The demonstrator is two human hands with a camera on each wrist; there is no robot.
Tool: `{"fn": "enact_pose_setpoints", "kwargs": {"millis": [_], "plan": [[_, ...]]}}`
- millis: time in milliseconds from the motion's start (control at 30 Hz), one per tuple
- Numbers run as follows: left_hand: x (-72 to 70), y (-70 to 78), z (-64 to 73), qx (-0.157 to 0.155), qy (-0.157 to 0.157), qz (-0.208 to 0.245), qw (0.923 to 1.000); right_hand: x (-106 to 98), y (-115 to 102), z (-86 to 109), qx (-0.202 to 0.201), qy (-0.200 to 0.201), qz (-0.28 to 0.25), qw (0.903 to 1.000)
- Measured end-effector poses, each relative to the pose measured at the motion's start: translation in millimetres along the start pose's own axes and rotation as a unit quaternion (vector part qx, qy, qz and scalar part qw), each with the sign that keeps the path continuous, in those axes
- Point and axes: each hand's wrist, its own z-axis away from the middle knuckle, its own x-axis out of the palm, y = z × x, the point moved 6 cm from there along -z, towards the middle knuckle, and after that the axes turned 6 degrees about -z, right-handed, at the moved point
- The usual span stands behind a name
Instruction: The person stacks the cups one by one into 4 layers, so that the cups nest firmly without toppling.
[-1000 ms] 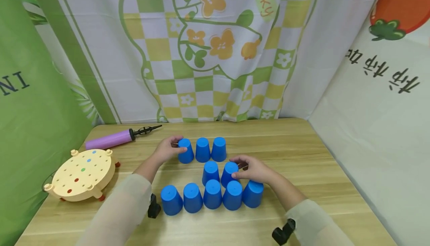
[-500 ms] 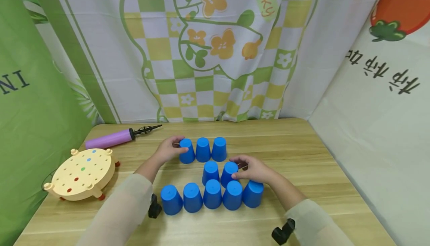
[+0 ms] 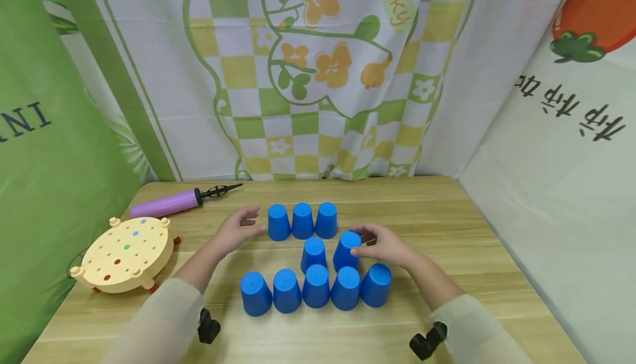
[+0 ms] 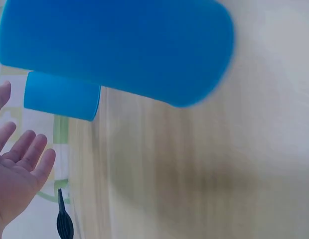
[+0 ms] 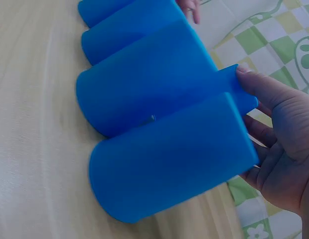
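Nine blue cups [image 3: 316, 288] stand inverted on the tabletop [image 3: 437, 215]; behind the front five, the right hand [image 3: 383, 247] grips a tilted tenth cup [image 3: 345, 253]; the left hand [image 3: 234, 235], relaxed, is beside the back three.

Head view: bright, even light; table [image 3: 447, 231] paler with sheen toward its near edge, curtain [image 3: 318, 126] behind it crisp; left-wrist view: washed-out glare and diffuse shadow on the table, nearest cup [image 4: 114, 45] soft-edged; right-wrist view: dimmer, bluish.

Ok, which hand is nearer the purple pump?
Left. The left hand is in front and to the right of the purple pump; the right hand is much farther right, holding a blue cup.
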Motion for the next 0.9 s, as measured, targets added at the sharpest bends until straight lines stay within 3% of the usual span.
{"fn": "enact_pose_setpoints", "kwargs": {"millis": [233,500,667,900], "plan": [[-4.1,-11.3,39.6,0.023,0.012,0.003,0.9997,-21,-8,-2.4,-0.004,0.042,-0.008,0.9991],[6.3,-17.4,80.7,0.049,0.024,0.023,0.9982,-33,-13,-17.9,0.015,0.082,0.001,0.9965],[13.3,-14.9,97.9,0.067,0.03,0.048,0.9961,-34,-9,-30.5,0.041,0.111,0.004,0.9929],[20.8,-12.2,110.4,0.073,0.018,0.045,0.9962,-34,4,-48.7,0.065,0.134,0.005,0.9888]]}}
